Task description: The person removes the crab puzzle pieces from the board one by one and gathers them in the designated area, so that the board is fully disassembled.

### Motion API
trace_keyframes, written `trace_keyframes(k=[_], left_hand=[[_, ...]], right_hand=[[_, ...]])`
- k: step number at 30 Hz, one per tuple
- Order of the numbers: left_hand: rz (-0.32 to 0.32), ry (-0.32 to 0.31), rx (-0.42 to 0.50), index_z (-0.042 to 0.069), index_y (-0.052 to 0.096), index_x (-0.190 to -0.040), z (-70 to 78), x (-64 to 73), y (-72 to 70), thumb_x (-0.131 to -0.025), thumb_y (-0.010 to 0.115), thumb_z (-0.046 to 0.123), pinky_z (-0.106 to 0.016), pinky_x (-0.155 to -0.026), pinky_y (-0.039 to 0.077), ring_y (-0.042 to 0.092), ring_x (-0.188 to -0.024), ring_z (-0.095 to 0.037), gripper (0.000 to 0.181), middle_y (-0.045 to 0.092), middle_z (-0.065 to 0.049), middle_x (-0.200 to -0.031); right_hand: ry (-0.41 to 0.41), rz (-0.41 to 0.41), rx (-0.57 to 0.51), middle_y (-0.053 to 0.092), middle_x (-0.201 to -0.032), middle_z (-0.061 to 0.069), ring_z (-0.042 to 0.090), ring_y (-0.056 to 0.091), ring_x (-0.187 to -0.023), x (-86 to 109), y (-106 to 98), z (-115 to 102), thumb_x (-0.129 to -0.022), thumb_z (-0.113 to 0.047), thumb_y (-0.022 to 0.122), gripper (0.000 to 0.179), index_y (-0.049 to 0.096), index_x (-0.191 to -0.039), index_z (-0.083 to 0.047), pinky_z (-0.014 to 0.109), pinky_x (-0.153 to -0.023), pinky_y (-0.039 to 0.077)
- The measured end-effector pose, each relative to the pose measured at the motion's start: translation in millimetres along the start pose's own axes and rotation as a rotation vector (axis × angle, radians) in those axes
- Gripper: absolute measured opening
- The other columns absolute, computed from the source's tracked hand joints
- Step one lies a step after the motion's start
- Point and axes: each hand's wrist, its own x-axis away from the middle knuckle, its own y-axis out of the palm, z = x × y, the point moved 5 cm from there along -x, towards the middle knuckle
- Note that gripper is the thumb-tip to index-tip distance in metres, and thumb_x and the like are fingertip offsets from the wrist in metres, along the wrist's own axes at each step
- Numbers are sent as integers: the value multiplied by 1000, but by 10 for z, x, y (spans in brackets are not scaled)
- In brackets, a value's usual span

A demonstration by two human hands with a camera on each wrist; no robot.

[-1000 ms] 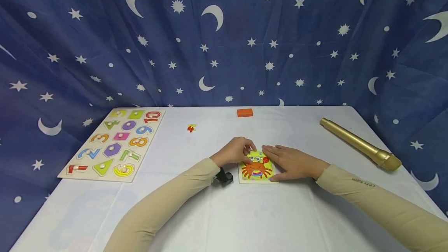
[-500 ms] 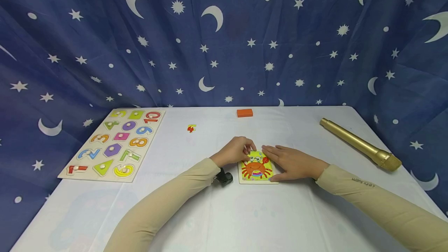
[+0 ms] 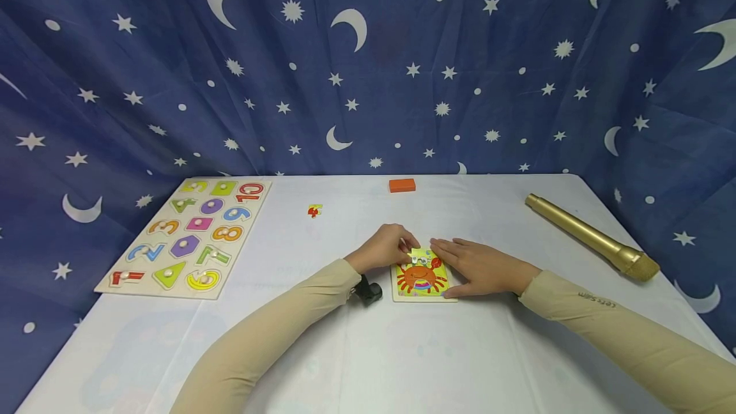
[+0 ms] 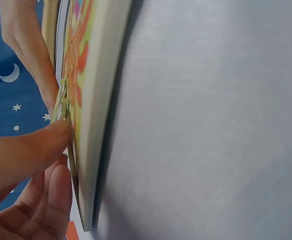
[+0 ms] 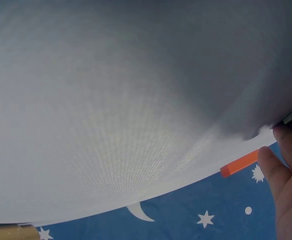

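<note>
A small crab puzzle board (image 3: 424, 299) with a pale wooden rim lies flat on the white table. My left hand (image 3: 386, 249) is at its upper left and pinches a yellow puzzle piece (image 3: 418, 254) that shows the crab's eyes. In the left wrist view the thumb (image 4: 46, 137) lies on this thin piece (image 4: 60, 107), which is tilted against the board's face (image 4: 81, 65). My right hand (image 3: 480, 265) rests with extended fingers along the board's right side, its fingertips near the upper right corner. A loose yellow and red puzzle piece (image 3: 314, 211) lies farther left.
An orange block (image 3: 402, 185) sits near the table's far edge. A gold microphone (image 3: 592, 235) lies at the right. On the left is a number and shape peg board (image 3: 232, 251). A blue star and moon curtain (image 3: 368, 69) stands behind the table.
My left thumb has drawn back slightly from over the crab's picture, and the eye piece has shifted and tilted. My right hand has stayed in place.
</note>
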Motion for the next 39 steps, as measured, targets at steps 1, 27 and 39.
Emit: trace_keyframes(k=[1,27,39], left_hand=[[2,-2,5,3,72,-102,-4,1,-2,-77,74,1,-14,-63,45,54,-71,-7,25,67,-7,-93],[202,-30,98,7,71,-108,-629,184,-1251,-78,74,7,-30,-80,53,63,-90,-21,31,70,-12,-107],[213,-205,20,3,68,-113,-1266,256,-1423,-81,71,3,-39,-91,49,58,-104,-28,33,65,-16,-117]], right_hand=[[0,0,2,25,-155,10,30,32,-140,0,1,1,-82,-73,45,97,25,-148,-5,47,-113,28],[0,8,3,24,-156,9,26,30,-141,5,12,16,-82,-76,40,98,24,-149,-6,46,-113,28],[13,2,-2,23,-156,7,26,29,-141,7,17,14,-81,-77,40,99,24,-149,-7,45,-114,27]])
